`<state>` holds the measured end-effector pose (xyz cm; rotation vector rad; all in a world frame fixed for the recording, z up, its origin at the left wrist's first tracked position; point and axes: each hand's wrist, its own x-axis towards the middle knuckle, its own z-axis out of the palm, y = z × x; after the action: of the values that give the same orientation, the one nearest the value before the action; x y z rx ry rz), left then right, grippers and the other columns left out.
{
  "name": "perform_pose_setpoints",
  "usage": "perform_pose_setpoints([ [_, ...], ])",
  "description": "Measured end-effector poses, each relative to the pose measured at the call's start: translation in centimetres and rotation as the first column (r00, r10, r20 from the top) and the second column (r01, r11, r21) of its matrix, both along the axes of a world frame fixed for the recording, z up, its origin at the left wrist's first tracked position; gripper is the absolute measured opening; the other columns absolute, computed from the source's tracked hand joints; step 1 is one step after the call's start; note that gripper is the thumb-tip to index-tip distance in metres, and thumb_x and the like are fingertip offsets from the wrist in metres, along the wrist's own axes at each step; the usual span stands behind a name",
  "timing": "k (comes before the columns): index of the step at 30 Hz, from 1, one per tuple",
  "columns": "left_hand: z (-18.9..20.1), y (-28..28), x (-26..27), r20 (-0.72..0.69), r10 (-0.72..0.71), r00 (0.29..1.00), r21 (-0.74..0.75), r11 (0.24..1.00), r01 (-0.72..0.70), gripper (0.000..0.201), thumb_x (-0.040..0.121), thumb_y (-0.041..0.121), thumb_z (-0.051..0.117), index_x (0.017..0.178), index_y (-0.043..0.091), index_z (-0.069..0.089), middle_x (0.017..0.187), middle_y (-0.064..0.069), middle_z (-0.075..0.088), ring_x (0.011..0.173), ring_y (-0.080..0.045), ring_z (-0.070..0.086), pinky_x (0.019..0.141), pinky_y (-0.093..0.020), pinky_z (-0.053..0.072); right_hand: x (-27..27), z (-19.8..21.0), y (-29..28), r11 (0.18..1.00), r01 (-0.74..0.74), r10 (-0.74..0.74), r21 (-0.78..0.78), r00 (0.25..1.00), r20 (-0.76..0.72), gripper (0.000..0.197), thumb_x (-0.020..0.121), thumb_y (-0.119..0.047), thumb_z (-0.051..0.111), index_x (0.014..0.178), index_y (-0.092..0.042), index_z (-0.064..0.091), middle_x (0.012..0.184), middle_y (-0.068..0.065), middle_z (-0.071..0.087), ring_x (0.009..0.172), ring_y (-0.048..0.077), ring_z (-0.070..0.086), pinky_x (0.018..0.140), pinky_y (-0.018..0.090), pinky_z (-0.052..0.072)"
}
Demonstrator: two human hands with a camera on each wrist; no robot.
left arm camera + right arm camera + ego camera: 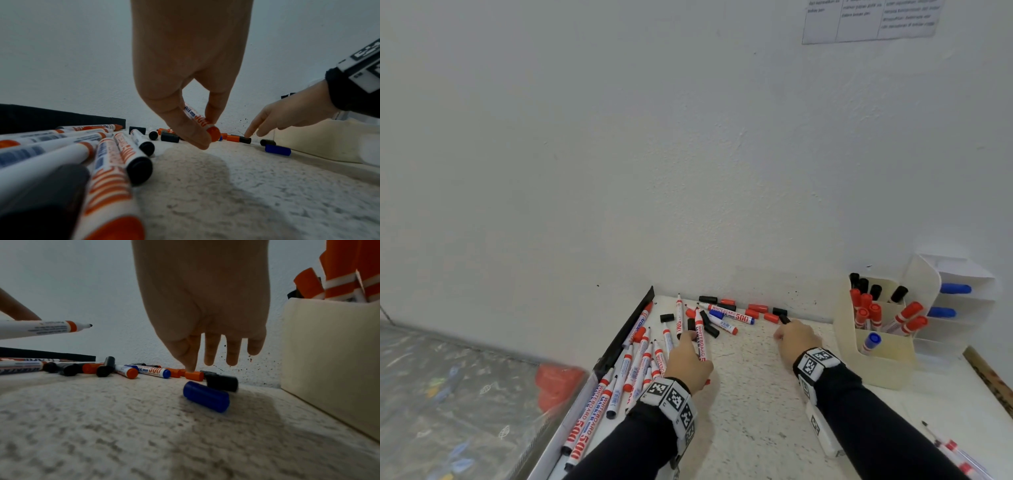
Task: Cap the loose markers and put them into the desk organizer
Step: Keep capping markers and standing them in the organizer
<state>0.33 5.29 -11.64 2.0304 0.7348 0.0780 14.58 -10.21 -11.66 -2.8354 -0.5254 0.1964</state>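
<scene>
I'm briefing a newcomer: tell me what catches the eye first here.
A heap of uncapped whiteboard markers sprawls along the desk's left edge, loose caps scattered by the wall. The left hand pinches a red marker; the right hand reaches among caps beside the cream organizer.

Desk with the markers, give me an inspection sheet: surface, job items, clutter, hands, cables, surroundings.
Surface: white speckled desk, against the wall.
Job's things: uncapped markers piled at the left; loose caps in red, black and blue along the wall; organizer at the right, already holding capped red, black and blue markers.
Clutter: pens at the near right edge.
Grippers: left hand pinches an uncapped red marker; right hand reaches with straight fingers, index tip on a red cap, no grip on it yet.
Cables: nothing seen.
Surroundings: paper sheet on the wall; a blurred red thing below the desk at left.
</scene>
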Motion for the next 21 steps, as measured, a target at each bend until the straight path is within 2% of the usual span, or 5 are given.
perform_pose_setpoints([
  [4, 0.0, -0.5, 0.8, 0.018, -0.03, 0.999, 0.019, 0.999, 0.03, 0.061, 0.087, 0.005, 0.055, 0.14, 0.019, 0.028, 0.106, -0.01, 0.059, 0.067, -0.011, 0.058, 0.063, -0.023, 0.057, 0.7, 0.7, 0.6, 0.995, -0.006, 0.006, -0.098, 1.0, 0.001, 0.04, 0.095, -0.014, 0.036, 0.13, -0.028, 0.049, 0.145, -0.002, 0.037, 0.132, 0.025, 0.031, 0.108, 0.043, 0.024],
  [10, -0.1, -0.5, 2.0, 0.009, -0.059, 0.998, 0.025, 0.998, 0.059, 0.064, 0.087, 0.004, 0.055, 0.141, 0.02, 0.024, 0.097, -0.008, 0.059, 0.066, -0.014, 0.057, 0.069, -0.028, 0.057, 2.0, 0.7, 1.5, 0.977, -0.125, 0.107, -0.171, 0.988, -0.112, 0.049, 0.094, -0.02, 0.032, 0.137, -0.043, 0.034, 0.154, -0.005, 0.019, 0.136, 0.031, 0.017, 0.108, 0.054, 0.014],
  [13, -0.2, -0.5, 2.2, 0.02, -0.059, 0.998, 0.018, 0.998, 0.059, 0.068, 0.086, 0.005, 0.056, 0.141, 0.021, 0.02, 0.088, -0.004, 0.055, 0.065, -0.013, 0.056, 0.071, -0.03, 0.057, 2.8, 0.2, 1.7, 0.972, -0.14, 0.117, -0.188, 0.985, -0.129, 0.043, 0.095, -0.033, 0.033, 0.137, -0.042, 0.035, 0.151, -0.005, 0.026, 0.136, 0.032, 0.019, 0.109, 0.056, 0.014],
  [17, -0.5, -0.4, 2.5, 0.012, -0.076, 0.997, 0.083, 0.994, 0.075, 0.062, 0.088, 0.01, 0.052, 0.142, 0.018, 0.022, 0.114, -0.011, 0.056, 0.089, -0.02, 0.062, 0.078, -0.028, 0.053, 3.3, -0.3, 1.9, 0.983, -0.116, 0.102, -0.141, 0.989, -0.105, 0.039, 0.093, -0.031, 0.039, 0.131, -0.035, 0.045, 0.138, 0.001, 0.041, 0.128, 0.027, 0.034, 0.105, 0.049, 0.026],
  [21, -0.5, -0.4, 2.4, 0.036, -0.077, 0.996, 0.121, 0.99, 0.073, 0.05, 0.092, 0.007, 0.041, 0.139, 0.014, 0.027, 0.119, -0.012, 0.054, 0.085, -0.017, 0.058, 0.077, -0.025, 0.049, 2.9, -0.2, 1.9, 0.988, -0.139, 0.13, -0.072, 0.986, -0.107, 0.027, 0.091, -0.025, 0.045, 0.115, -0.032, 0.054, 0.122, -0.001, 0.054, 0.115, 0.023, 0.048, 0.101, 0.044, 0.031],
])
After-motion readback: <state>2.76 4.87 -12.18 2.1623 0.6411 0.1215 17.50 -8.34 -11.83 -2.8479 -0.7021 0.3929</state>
